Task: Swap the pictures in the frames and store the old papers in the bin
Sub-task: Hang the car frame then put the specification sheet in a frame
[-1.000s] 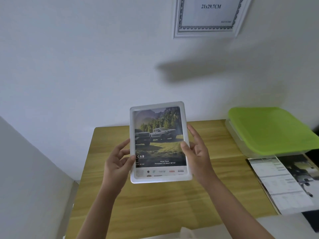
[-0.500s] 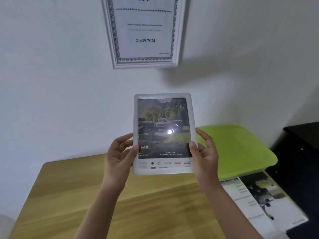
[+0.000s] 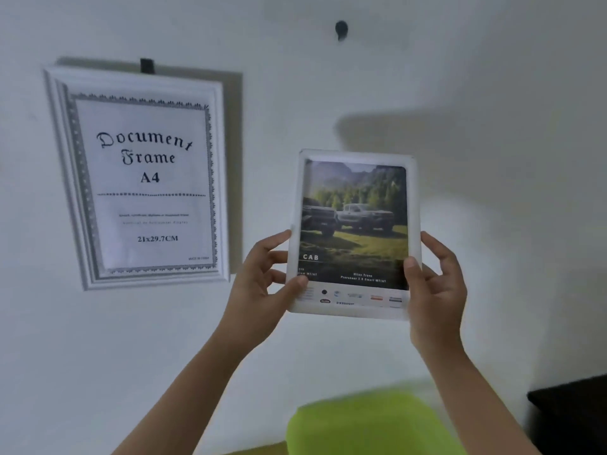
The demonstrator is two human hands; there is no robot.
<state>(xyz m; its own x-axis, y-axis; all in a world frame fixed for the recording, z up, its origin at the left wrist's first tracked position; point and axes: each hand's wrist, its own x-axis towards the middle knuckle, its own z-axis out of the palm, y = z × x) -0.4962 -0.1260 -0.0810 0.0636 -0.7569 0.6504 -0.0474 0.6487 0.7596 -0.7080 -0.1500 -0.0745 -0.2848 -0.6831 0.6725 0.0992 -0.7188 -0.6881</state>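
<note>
White wall [image 3: 492, 224] fills more view; both hands [image 3: 262, 284] [image 3: 433, 284] keep grip, lifting truck frame [image 3: 354, 234], seemingly toward hook [image 3: 341, 29].

Two frames [image 3: 353, 310] [image 3: 141, 277], two hands [image 3: 262, 287] [image 3: 437, 290], one hook [image 3: 341, 28]

Head view, tilted up at wall [image 3: 492, 224], close, perhaps slightly blurred

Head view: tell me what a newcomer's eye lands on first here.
The white frame with the truck picture stands out mid-picture, held up against the wall by the left hand and right hand at its lower edges. On the wall to its left hangs the frame reading "Document Frame A4". Above the held frame a bare dark hook sticks from the wall, and the green bin lid shows below.
</note>
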